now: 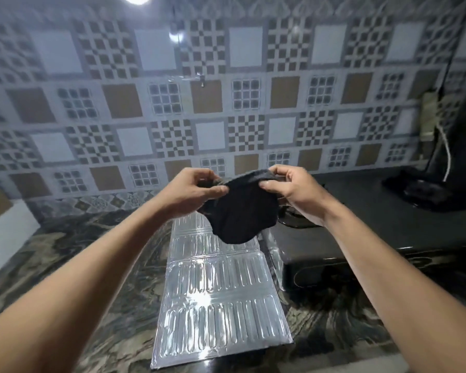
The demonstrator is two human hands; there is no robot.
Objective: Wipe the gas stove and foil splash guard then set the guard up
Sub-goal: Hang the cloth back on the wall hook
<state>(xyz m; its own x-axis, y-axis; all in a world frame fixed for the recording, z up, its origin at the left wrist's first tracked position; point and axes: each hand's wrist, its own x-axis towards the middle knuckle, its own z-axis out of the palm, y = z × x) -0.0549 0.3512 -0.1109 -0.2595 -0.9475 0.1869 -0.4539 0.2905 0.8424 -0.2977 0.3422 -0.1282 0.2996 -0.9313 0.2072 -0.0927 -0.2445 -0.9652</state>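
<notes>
A dark cloth (240, 211) hangs in the air between my two hands, above the worktop. My left hand (191, 191) pinches its upper left edge and my right hand (293, 191) pinches its upper right edge. Below it the silver foil splash guard (218, 300) lies flat on the marbled worktop (97, 286), folded in panels with ribbed embossing. The black gas stove (374, 230) sits to the right of the guard, its left edge touching or very near the foil; my right arm hides part of it.
A patterned tiled wall (226, 103) rises behind the worktop. At the far right stands a dark object with a white cable (445, 154) and a dark bundle (420, 189) on the stove's back right. A white block (3, 232) borders the worktop at left.
</notes>
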